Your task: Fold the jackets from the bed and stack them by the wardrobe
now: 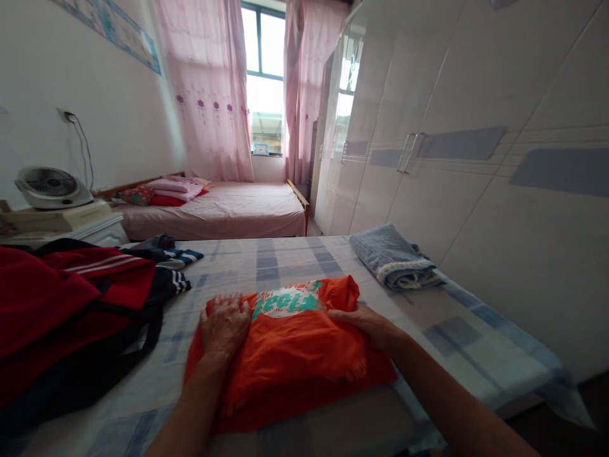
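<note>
An orange T-shirt (290, 343) with a green and white print lies partly folded on the bed in front of me. My left hand (225, 324) rests flat on its left side, fingers stretched toward the far edge. At the right side, my right hand (366, 322) has its thumb on top of the cloth, while the other fingers are hidden under the fold. The shirt's lower layer spreads out toward me beneath the folded upper part.
Red and dark clothes (95, 298) are heaped on the left of the checked bed sheet (285, 257). A folded grey-blue garment (392, 257) lies at the far right. Beyond are a fan (52, 184), a second bed (238, 206) and a white wardrobe (428, 82).
</note>
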A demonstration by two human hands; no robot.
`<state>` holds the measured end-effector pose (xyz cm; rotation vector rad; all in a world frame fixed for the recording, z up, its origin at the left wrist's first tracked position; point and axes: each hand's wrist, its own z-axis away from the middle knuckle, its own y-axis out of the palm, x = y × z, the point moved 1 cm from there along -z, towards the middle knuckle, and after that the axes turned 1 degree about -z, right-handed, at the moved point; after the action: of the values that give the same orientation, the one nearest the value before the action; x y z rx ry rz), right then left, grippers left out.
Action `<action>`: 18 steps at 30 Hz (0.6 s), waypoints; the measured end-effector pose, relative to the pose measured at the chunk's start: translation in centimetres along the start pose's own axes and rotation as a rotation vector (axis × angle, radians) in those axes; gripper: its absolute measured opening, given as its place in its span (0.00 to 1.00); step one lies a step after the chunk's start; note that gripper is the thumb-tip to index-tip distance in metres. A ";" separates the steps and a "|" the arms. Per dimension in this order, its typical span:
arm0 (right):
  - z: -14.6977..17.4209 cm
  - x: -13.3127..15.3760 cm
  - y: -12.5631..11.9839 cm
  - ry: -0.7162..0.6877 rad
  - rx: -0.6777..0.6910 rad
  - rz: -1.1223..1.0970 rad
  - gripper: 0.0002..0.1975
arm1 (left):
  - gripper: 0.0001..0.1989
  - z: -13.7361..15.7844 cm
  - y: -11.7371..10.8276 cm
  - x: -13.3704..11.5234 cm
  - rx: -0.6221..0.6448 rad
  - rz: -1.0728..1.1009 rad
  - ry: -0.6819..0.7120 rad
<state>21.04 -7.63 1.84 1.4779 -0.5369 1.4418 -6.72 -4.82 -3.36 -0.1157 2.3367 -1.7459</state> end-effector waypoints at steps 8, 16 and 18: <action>-0.3 -1.7 -1.9 0.115 -0.363 -0.105 0.17 | 0.21 -0.7 -1.1 -0.3 0.063 0.002 0.033; 2.0 0.0 -2.3 0.021 -0.417 -0.112 0.21 | 0.29 -2.7 -0.8 3.1 0.224 0.135 0.149; 2.5 0.4 -3.6 0.017 -0.387 0.081 0.24 | 0.29 -2.1 -0.8 3.9 0.220 0.193 0.166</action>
<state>25.38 -8.10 1.45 1.1467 -0.8228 1.3215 -11.09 -3.81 -2.54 0.2908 2.1582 -1.9616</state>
